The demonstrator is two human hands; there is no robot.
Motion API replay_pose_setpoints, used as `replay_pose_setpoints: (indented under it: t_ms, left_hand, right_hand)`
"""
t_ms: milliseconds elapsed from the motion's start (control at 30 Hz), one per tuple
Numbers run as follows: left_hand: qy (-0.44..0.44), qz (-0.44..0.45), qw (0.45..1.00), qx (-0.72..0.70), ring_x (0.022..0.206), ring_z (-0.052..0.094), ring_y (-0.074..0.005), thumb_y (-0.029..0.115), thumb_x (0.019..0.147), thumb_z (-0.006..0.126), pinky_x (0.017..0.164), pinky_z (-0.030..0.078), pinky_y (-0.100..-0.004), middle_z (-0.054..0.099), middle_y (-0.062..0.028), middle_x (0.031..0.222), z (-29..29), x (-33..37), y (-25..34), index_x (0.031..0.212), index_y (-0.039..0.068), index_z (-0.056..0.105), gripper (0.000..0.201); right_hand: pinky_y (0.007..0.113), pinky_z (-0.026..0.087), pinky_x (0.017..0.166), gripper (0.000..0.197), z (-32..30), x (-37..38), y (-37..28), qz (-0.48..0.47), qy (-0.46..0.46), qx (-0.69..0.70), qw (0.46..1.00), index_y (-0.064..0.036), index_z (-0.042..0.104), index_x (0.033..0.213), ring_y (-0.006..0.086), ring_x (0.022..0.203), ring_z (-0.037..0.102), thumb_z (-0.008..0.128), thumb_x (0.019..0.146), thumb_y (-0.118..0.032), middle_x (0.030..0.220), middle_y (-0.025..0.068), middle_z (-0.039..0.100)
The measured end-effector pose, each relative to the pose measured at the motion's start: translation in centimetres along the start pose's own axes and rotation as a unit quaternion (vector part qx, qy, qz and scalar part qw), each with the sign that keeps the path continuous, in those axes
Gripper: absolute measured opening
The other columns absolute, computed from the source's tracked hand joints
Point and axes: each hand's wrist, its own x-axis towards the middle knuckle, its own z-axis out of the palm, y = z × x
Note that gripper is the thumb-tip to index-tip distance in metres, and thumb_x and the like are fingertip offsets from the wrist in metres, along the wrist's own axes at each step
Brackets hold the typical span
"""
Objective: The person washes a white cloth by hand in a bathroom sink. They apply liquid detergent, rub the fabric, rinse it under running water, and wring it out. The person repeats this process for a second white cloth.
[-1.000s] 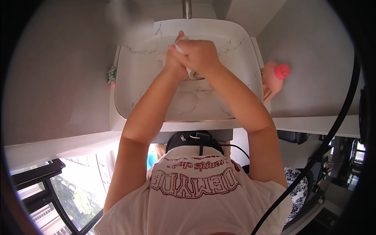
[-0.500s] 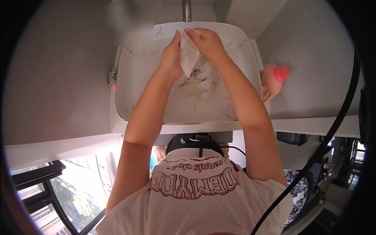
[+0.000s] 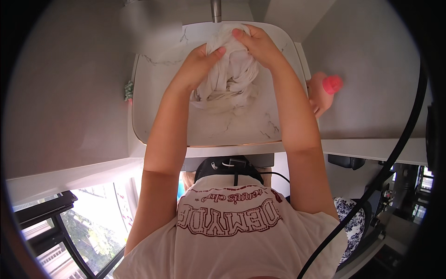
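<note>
A wet-looking white cloth (image 3: 234, 67) hangs in folds between my hands, its lower part bunched on the bottom of the white marbled washbasin (image 3: 160, 107). My left hand (image 3: 203, 63) grips the cloth's left edge, thumb on top and the other fingers hidden behind the fabric. At the upper right, my right hand (image 3: 258, 44) pinches its top edge under the thumb. Just above the cloth is the metal faucet (image 3: 216, 11). Whether water is running cannot be made out.
Beside the basin's right rim stands a pink bottle (image 3: 320, 93) with a brighter pink cap. A small green plant (image 3: 128, 90) sits at the left rim. A black cable (image 3: 371, 190) curves down the right side. Grey walls flank the basin.
My hands have moved apart and the cloth, earlier a narrow bunch between them, is spread wider. More of it is lifted from the basin.
</note>
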Motion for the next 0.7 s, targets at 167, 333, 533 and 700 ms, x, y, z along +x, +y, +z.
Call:
replay_pose_setpoints:
  t_ms: [167,333,533,700]
  left_hand:
    - [0.026,0.081,0.991,-0.099,0.090,0.057,-0.0157,0.026,0.090,0.053,0.080,0.045,-0.0277,0.060,-0.0071,0.100,0.8,0.8,-1.4,0.114,-0.001,0.053,0.036]
    - [0.149,0.021,0.944,-0.293,0.094,0.056,-0.0177,0.036,0.091,0.047,0.082,0.046,-0.0314,0.058,-0.0083,0.104,2.0,0.5,-0.5,0.114,0.002,0.051,0.041]
    - [0.165,-0.011,0.944,-0.285,0.094,0.053,-0.0162,0.033,0.092,0.041,0.077,0.045,-0.0308,0.055,-0.0076,0.105,2.1,0.5,-1.5,0.112,0.001,0.050,0.039]
    - [0.223,-0.043,0.945,-0.235,0.080,0.056,-0.0169,0.028,0.093,0.041,0.066,0.046,-0.0341,0.055,-0.0072,0.099,3.1,0.5,-0.3,0.104,0.001,0.052,0.031]
  right_hand:
    - [0.026,0.039,0.049,0.034,1.4,0.6,1.2,-0.095,0.094,-0.033,0.991,-0.0054,0.063,0.078,0.0065,0.054,0.048,0.059,0.086,-0.039,0.062,-0.0044,0.056]
    - [0.030,0.035,0.043,0.047,4.1,-0.8,-0.1,-0.144,0.146,-0.346,0.916,-0.0091,0.048,0.053,0.0176,0.042,0.043,0.063,0.079,-0.046,0.045,0.0016,0.046]
    - [0.034,0.034,0.041,0.043,6.1,0.1,1.6,-0.323,0.166,-0.441,0.821,-0.0093,0.050,0.054,0.0252,0.043,0.044,0.056,0.083,-0.041,0.048,0.0069,0.048]
    - [0.035,0.037,0.043,0.044,6.3,-0.6,0.4,-0.261,0.202,-0.466,0.821,-0.0096,0.054,0.057,0.0269,0.046,0.049,0.051,0.086,-0.042,0.052,0.0065,0.052]
